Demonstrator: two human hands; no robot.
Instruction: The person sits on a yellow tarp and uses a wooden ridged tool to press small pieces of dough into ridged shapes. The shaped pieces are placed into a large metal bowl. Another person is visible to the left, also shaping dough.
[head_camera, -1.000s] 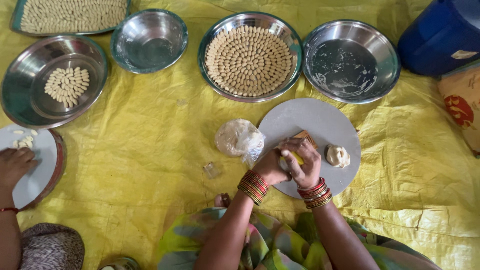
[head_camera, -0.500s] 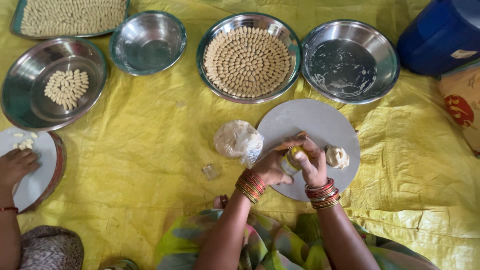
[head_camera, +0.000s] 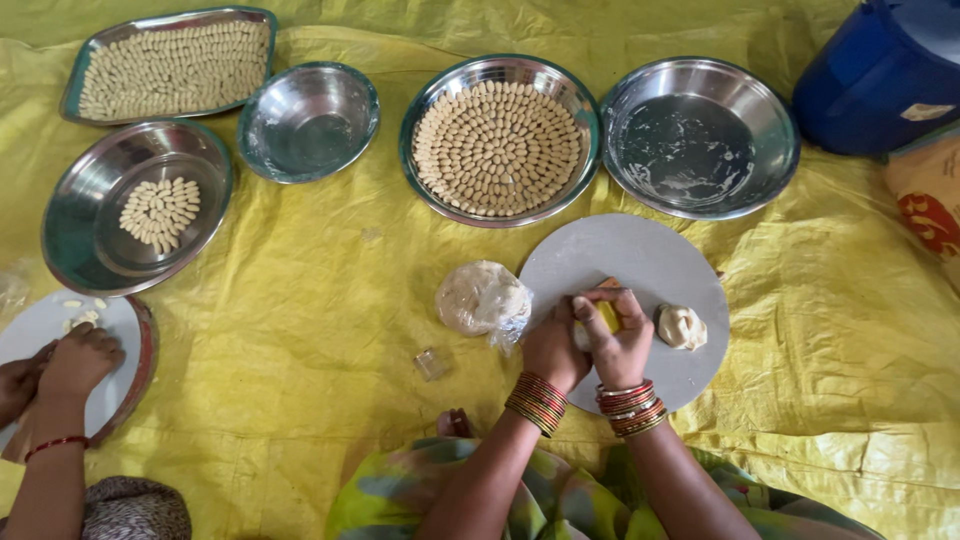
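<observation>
both hands meet over the round grey board (head_camera: 640, 262) — the left hand (head_camera: 553, 345) curled nearly closed, the right hand (head_camera: 620, 335) with fingers bent, pinching a small yellowish piece (head_camera: 606, 316) between them. a dough lump (head_camera: 681, 326) lies on the board just beside the right hand; a bagged dough ball (head_camera: 483, 299) sits by the left. since half a second ago the hands stay pressed together, barely shifted.

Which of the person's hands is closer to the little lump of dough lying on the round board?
The right hand. It lies just left of the dough lump, with a narrow gap between them. The left hand is farther left, beyond the right hand, nearer the wrapped dough ball.
</observation>
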